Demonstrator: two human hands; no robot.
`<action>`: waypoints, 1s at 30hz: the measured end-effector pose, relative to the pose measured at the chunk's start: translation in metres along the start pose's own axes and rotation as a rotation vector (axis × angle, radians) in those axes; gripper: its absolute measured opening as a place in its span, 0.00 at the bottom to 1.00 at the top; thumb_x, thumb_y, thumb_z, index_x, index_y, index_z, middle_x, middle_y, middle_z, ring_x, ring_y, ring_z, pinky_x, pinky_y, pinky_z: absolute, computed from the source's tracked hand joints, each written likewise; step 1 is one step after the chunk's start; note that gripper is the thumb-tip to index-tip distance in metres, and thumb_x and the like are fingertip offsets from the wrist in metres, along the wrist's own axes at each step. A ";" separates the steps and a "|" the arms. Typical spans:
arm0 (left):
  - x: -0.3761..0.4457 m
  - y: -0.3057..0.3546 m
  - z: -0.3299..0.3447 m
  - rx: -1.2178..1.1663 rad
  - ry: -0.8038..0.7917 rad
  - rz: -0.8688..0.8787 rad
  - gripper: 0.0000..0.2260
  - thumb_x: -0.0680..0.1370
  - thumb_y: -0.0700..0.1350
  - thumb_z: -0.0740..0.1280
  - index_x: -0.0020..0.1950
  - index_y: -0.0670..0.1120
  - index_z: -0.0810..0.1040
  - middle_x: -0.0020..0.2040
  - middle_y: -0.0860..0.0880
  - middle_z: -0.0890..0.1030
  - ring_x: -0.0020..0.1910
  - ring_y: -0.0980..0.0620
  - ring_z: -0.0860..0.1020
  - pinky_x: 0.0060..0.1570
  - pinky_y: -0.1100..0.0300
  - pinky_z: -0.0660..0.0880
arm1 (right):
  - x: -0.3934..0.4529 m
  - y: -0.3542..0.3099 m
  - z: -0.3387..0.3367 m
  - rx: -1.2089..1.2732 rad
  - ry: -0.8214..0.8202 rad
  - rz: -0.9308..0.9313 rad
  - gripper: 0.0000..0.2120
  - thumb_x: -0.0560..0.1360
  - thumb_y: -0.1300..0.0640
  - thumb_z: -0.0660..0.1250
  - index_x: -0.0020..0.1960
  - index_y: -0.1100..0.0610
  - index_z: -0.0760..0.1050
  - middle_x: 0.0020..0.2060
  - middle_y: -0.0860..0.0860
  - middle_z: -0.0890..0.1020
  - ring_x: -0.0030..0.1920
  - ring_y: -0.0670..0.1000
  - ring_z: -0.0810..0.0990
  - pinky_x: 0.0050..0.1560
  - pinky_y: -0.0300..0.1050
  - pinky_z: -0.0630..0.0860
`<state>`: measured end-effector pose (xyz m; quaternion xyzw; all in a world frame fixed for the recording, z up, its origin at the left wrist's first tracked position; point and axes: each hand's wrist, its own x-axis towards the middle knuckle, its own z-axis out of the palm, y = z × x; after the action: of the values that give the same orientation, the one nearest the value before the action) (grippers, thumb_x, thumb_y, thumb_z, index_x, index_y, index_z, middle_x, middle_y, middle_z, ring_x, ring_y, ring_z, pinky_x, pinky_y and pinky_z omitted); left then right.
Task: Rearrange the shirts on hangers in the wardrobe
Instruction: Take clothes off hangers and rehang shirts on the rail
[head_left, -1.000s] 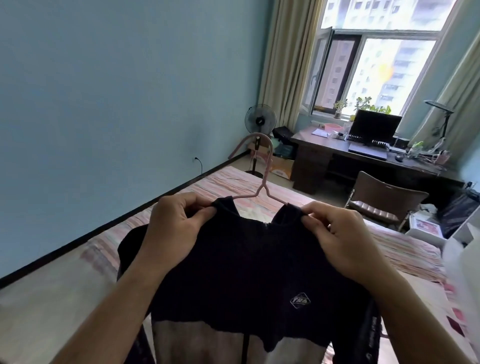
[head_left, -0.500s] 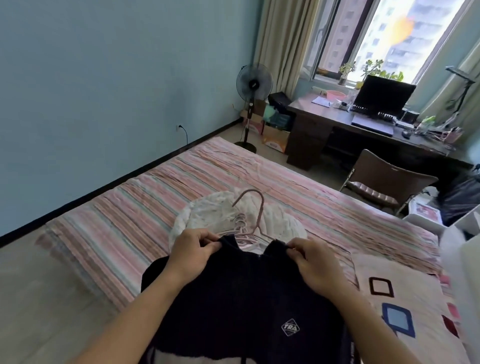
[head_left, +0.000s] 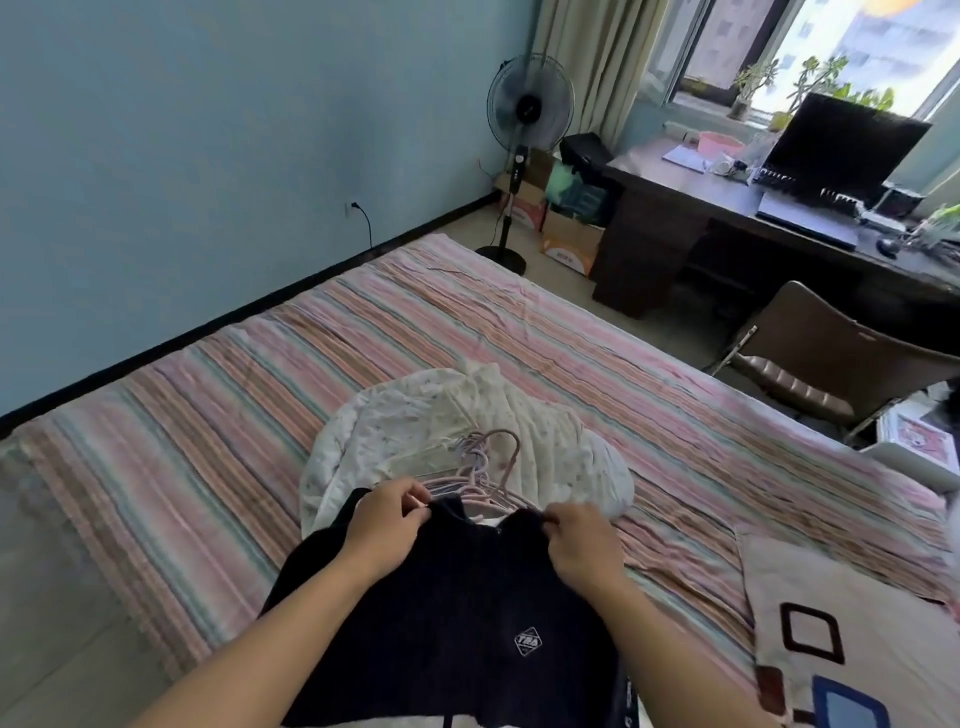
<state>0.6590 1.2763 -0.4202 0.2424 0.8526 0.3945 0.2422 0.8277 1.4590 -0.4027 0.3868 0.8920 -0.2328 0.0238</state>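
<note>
Dark shirt (head_left: 457, 618) pinched at shoulders by left hand (head_left: 387, 525) and right hand (head_left: 579, 540); pink hangers (head_left: 480, 480) just beyond grip. Step judged: laying on pile. Next: shoulders to be released evenly.

Daylight pours in from the window (head_left: 810, 47) at my upper right, blown out to glare there, while the bed (head_left: 467, 332) sits evenly lit with soft shadows. I see wide-angle bending at the edges and mild softness overall, and the dark shirt (head_left: 457, 613) loses detail.

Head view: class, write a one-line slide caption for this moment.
Both hands, left hand and right hand, pinch the dark navy shirt at its collar over pink wire hangers on the striped bed.
</note>
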 end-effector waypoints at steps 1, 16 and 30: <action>0.011 -0.004 0.007 0.019 0.008 -0.002 0.11 0.76 0.41 0.71 0.43 0.57 0.76 0.40 0.55 0.80 0.43 0.55 0.79 0.46 0.58 0.75 | 0.015 0.001 0.008 0.029 -0.020 0.027 0.08 0.78 0.60 0.63 0.46 0.55 0.80 0.44 0.53 0.82 0.48 0.55 0.79 0.41 0.45 0.70; 0.097 -0.117 0.098 0.624 -0.502 -0.156 0.47 0.71 0.65 0.68 0.79 0.62 0.39 0.77 0.45 0.28 0.74 0.40 0.26 0.71 0.30 0.41 | 0.137 0.035 0.146 0.091 -0.232 0.019 0.15 0.74 0.55 0.72 0.57 0.58 0.74 0.54 0.53 0.78 0.56 0.55 0.76 0.56 0.51 0.74; 0.123 -0.134 0.099 0.624 -0.609 -0.074 0.44 0.74 0.57 0.69 0.79 0.61 0.42 0.80 0.47 0.35 0.77 0.44 0.32 0.73 0.34 0.42 | 0.130 0.035 0.170 -0.107 -0.421 0.052 0.38 0.82 0.50 0.62 0.81 0.60 0.43 0.81 0.55 0.43 0.77 0.57 0.61 0.69 0.48 0.67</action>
<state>0.5943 1.3291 -0.6099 0.3786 0.8288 0.0196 0.4114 0.7373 1.4942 -0.5969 0.3507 0.8682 -0.2602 0.2357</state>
